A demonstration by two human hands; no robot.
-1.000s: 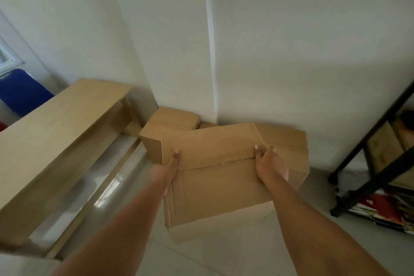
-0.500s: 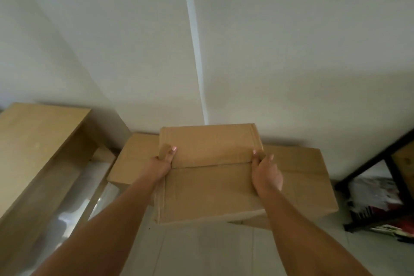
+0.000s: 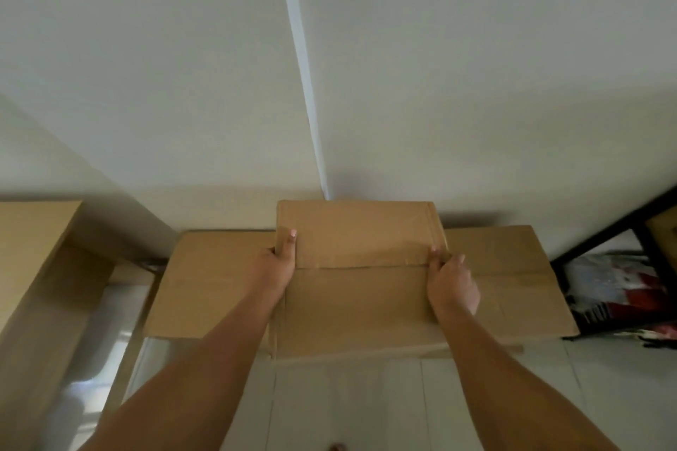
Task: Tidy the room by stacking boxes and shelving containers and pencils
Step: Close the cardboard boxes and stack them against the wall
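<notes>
The left hand point(image 3: 278, 265) and the right hand point(image 3: 452, 282) grip the two sides of a closed brown cardboard box point(image 3: 361, 278), thumbs on top. It is over a wider brown cardboard box point(image 3: 513, 278). At 3 o'clock, a black metal shelf point(image 3: 604, 231) holds blurred things.

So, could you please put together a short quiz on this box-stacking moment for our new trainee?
1. True or false: both hands hold the upper box.
2. What lies under that box? A) a chair B) a wider cardboard box C) a blue bin
3. Which hand is nearer the black shelf frame?

Key: 1 true, the left hand and right hand grip its sides. 2 B. 3 right.
</notes>
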